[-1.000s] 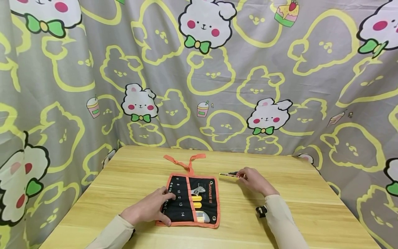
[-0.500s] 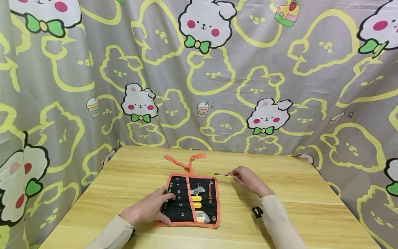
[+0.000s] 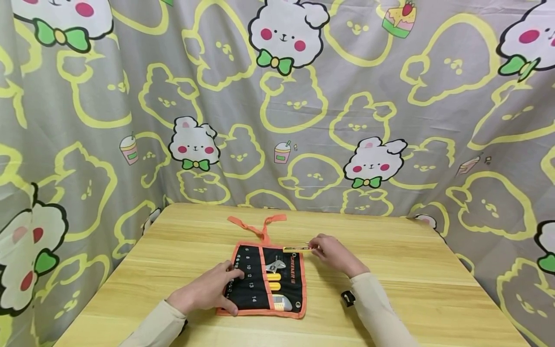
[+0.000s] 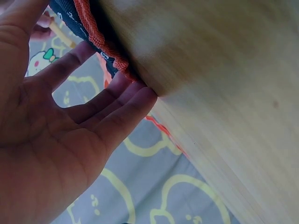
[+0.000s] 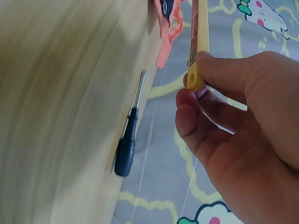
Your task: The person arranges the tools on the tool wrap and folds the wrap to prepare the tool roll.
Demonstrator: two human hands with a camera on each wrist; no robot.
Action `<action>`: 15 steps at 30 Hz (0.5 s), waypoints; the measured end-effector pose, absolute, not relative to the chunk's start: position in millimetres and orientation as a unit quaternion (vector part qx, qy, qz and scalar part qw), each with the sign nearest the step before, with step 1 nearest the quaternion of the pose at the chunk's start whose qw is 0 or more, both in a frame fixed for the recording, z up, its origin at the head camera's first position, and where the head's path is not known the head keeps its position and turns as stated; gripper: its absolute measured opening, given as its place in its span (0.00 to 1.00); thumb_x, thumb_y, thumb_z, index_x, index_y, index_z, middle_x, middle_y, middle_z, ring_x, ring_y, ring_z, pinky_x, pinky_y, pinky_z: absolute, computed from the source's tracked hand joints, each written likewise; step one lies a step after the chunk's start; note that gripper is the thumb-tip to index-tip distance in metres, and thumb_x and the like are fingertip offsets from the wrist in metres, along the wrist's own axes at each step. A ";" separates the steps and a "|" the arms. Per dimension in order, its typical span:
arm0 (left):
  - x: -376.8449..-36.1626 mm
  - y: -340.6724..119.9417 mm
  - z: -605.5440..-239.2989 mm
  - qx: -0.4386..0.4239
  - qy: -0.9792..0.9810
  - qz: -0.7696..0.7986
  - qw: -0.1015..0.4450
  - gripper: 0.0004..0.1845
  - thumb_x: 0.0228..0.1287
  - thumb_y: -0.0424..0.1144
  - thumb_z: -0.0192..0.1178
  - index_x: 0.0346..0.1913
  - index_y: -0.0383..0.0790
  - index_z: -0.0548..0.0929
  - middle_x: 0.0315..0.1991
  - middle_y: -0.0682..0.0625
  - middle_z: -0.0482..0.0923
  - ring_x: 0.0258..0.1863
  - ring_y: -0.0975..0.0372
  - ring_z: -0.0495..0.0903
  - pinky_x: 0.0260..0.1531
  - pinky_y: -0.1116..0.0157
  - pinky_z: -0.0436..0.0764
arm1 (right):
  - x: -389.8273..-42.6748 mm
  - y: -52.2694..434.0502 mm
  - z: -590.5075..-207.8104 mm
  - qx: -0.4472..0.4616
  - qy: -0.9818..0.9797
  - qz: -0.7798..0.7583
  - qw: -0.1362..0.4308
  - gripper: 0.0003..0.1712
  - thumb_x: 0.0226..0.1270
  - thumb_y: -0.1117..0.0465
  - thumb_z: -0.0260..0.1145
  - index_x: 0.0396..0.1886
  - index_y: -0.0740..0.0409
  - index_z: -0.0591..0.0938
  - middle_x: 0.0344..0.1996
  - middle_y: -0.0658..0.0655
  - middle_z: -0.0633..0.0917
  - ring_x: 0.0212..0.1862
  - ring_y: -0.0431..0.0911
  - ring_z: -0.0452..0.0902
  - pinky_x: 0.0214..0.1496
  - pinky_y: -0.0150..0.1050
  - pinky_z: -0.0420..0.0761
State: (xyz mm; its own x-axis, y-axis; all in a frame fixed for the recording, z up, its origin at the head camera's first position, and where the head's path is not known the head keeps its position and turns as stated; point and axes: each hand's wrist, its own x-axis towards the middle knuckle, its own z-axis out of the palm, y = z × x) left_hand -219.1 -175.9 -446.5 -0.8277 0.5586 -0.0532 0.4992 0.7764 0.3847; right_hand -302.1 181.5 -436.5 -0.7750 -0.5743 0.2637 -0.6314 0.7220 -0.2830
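**Cams: one wide, two close, all catch the tool pouch point(image 3: 257, 291)**

Head: above the pouch's near side, facing forward and down; fits the desk point(image 3: 390, 299) around it and the curtain point(image 3: 299, 115) behind it. Left wrist: very close, rolled, past the left hand point(image 3: 210, 286) at the pouch's left edge; head shares that contact. Right wrist: close, rolled sideways, past the right hand point(image 3: 336, 253) toward the curtain behind the pouch; head shares that hand plus the yellow strip point(image 3: 297, 249).

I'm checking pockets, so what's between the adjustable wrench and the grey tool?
Two yellow handles, side by side in the tool roll, between the adjustable wrench and the grey tool, seen in the head view.
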 end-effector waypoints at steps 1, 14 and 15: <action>-219.0 -175.9 -446.6 0.281 0.939 0.180 0.082 0.42 0.39 0.66 0.72 0.59 0.48 0.77 0.50 0.50 0.69 0.46 0.59 0.71 0.50 0.55 0.76 | -301.9 178.7 -436.5 0.323 -0.925 0.185 0.074 0.06 0.66 0.68 0.65 0.41 0.63 0.85 0.36 0.55 0.84 0.39 0.45 0.79 0.41 0.40 0.81; -218.4 -176.7 -446.2 0.278 0.939 0.183 0.088 0.42 0.38 0.66 0.72 0.59 0.50 0.77 0.51 0.49 0.69 0.47 0.58 0.71 0.50 0.53 0.76 | -302.9 158.5 -440.9 0.326 -0.924 0.192 0.052 0.08 0.68 0.66 0.63 0.44 0.59 0.86 0.40 0.54 0.84 0.42 0.44 0.80 0.44 0.39 0.81; -218.6 -176.3 -446.0 0.277 0.939 0.184 0.089 0.42 0.39 0.66 0.72 0.59 0.50 0.77 0.51 0.49 0.69 0.47 0.58 0.71 0.50 0.53 0.76 | -303.0 157.6 -441.5 0.326 -0.924 0.192 0.049 0.09 0.68 0.65 0.63 0.44 0.59 0.86 0.40 0.53 0.84 0.42 0.44 0.80 0.45 0.40 0.81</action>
